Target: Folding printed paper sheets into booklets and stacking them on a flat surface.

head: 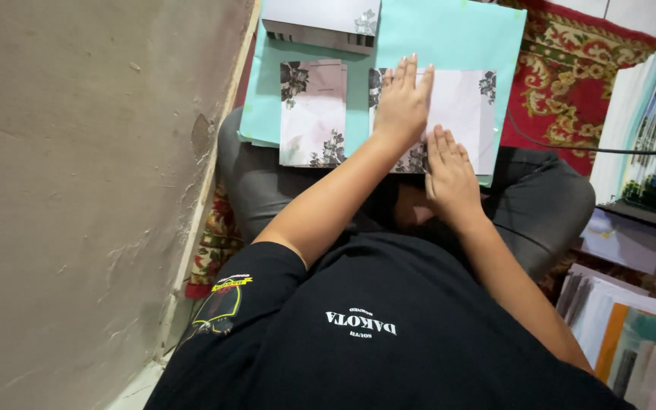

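Count: 2 hands, left hand [402, 102] and right hand [450, 176], both flat on 1 floral card [461, 106]. 1 more floral card [313, 114] beside it, 1 white stack [320, 21] above. 1 turquoise sheet [449, 34] under all, 1 red patterned rug [563, 72].

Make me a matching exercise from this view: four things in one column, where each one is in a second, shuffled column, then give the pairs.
Things:
1. left hand
2. right hand
3. floral card that no hand touches
4. turquoise sheet

Places:
A. lies under both cards, across the lap
B. flat on the upper part of the card on the right
C. pressed on the near edge of that same card
D. lies left of the hands, on the sheet

Pairs: 1-B, 2-C, 3-D, 4-A
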